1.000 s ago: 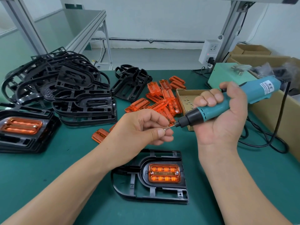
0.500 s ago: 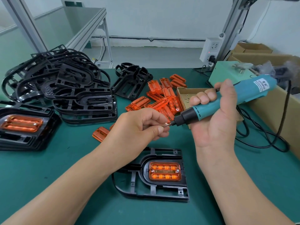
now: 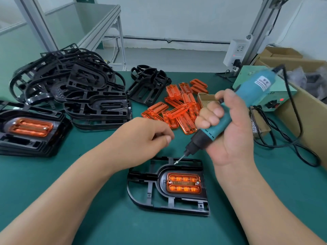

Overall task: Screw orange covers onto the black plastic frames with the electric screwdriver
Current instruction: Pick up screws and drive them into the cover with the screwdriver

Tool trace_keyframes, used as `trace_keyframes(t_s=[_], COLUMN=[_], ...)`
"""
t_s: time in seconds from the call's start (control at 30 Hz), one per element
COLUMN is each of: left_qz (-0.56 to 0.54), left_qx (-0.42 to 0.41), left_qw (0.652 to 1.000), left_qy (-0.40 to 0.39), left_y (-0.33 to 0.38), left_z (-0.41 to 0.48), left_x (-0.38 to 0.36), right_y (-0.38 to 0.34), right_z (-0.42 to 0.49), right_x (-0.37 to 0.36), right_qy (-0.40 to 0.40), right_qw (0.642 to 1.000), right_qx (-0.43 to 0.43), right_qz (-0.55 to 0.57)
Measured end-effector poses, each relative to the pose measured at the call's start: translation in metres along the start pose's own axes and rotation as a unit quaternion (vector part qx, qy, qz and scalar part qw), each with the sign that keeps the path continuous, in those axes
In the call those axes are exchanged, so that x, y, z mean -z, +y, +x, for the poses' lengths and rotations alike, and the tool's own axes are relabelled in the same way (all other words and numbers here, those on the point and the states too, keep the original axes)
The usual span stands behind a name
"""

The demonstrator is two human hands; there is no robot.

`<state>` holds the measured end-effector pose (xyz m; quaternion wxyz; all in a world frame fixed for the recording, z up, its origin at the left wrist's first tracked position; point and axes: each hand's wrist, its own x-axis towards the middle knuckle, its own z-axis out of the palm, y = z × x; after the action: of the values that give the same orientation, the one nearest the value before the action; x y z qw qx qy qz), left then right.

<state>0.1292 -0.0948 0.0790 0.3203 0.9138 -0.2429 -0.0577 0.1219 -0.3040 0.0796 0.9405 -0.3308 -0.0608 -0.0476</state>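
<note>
Both hands are hovering over the green tabletop (image 3: pixel 44 170), apart from one another. From my remote seat I am watching the right hand (image 3: pixel 231 135) clamping its fingers round the teal electric screwdriver with the black nose (image 3: pixel 261 85), which is tilting down and to the left. Its thin bit is carrying a small silver screw (image 3: pixel 176 162) just over the far edge of the flat black plastic frame with one rounded end (image 3: pixel 161 190). The left hand (image 3: pixel 145 138) is floating just beyond that frame, fingers curled and thumb lying against the forefinger. It is showing blurred, so I cannot tell whether anything is pinched there.

That frame is lying flat near the tabletop's front, between the two forearms. A ribbed translucent orange cover (image 3: pixel 184 183) is sitting in its raised oval pocket, with a silver screw head (image 3: pixel 197 183) showing at the cover's right end.

Bare green surface is lying open in front of the frame and to its right, up to the looping black power cable (image 3: pixel 297 119) and the brown cardboard wall (image 3: pixel 311 121). Behind the frame, a heap of loose orange covers (image 3: pixel 177 110) and a small open cardboard box (image 3: pixel 203 99) are crowding close to the right hand's knuckles. To the left, a tangled pile of black frames (image 3: pixel 85 96) and a low stack of frames already bearing orange covers (image 3: pixel 30 128) are filling the tabletop out to its left edge.
</note>
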Motion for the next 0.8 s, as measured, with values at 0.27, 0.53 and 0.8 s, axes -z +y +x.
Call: trace_keyframes(t_s=[0.27, 0.53, 0.8], left_qz=[0.033, -0.003, -0.012], left_qx=[-0.01, -0.002, 0.02], left_qw=[0.989, 0.986, 0.984], left_qy=[-0.147, -0.165, -0.179], left_y=[0.001, -0.002, 0.009], left_z=[-0.002, -0.001, -0.004], left_x=[0.005, 0.005, 0.007], right_y=[0.011, 0.014, 0.013], right_z=[-0.01, -0.016, -0.031], right_x=[-0.007, -0.011, -0.027], right_qy=[-0.102, -0.136, -0.271], right_qw=[0.99, 0.983, 0.951], right_qx=[-0.072, -0.051, -0.022], right_qz=[-0.06, -0.111, -0.149])
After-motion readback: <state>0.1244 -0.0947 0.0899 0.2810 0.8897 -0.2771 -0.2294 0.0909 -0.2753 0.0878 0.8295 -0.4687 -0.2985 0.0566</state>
